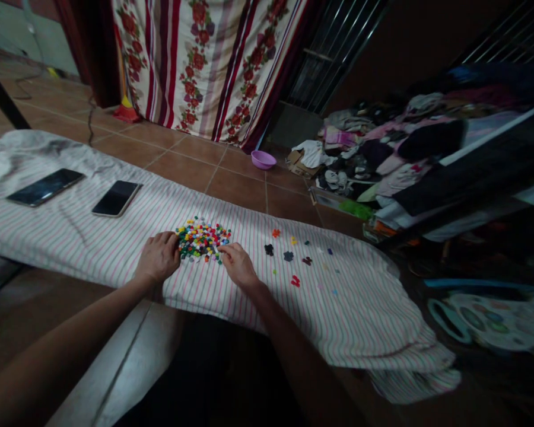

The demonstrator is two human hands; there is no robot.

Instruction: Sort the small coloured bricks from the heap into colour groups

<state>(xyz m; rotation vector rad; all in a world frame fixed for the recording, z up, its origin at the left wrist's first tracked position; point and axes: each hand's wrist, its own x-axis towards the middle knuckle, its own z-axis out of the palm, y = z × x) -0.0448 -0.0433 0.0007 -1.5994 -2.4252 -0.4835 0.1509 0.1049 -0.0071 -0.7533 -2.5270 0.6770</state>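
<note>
A heap of small beads in many colours lies on a striped cloth. At its left edge rests my left hand, back up, the fingers bent together against the beads; what is under them is hidden. My right hand touches the heap's right side with thumb and forefinger pinched, and anything between them is too small to name. Right of it are little groups sorted by colour: orange beads, black beads, grey beads, brown beads and red beads.
Two phones lie on the cloth at left: a larger dark one and a smaller one. Beyond the table's far edge, a purple basin sits on the tiled floor before a flowered curtain. Clothes are piled at right.
</note>
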